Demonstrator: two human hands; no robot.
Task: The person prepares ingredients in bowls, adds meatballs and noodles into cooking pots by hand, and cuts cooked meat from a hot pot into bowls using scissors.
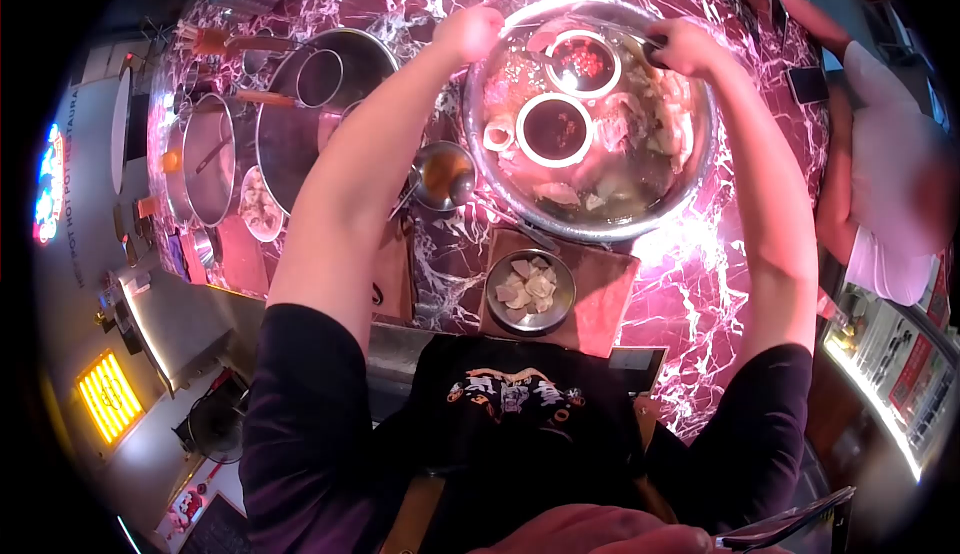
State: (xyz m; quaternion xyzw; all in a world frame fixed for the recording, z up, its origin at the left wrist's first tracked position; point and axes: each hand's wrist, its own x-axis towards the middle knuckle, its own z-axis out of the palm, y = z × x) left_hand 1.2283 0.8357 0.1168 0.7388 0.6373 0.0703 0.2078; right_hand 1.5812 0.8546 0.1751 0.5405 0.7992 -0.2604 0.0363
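A large round metal basin [600, 229] stands on the marbled counter, holding meat pieces in liquid. Two white-rimmed bowls, one with red bits [583, 64] and one with dark sauce [555, 131], sit inside it. My left hand [470, 34] is at the basin's upper left rim, its fingers curled and partly washed out by light; what they hold cannot be made out. At the upper right rim, my right hand [686, 48] has its fingers closed around something dark and small. Nearer my body, a small metal bowl [530, 292] of pale chunks rests on a brown board [605, 299].
Large metal pots [290, 144] stand at left, with a small pan of orange liquid [443, 176] beside the basin. A plate of meat [261, 204] lies near them. Another person [885, 134] is at the right edge, near a phone [807, 85].
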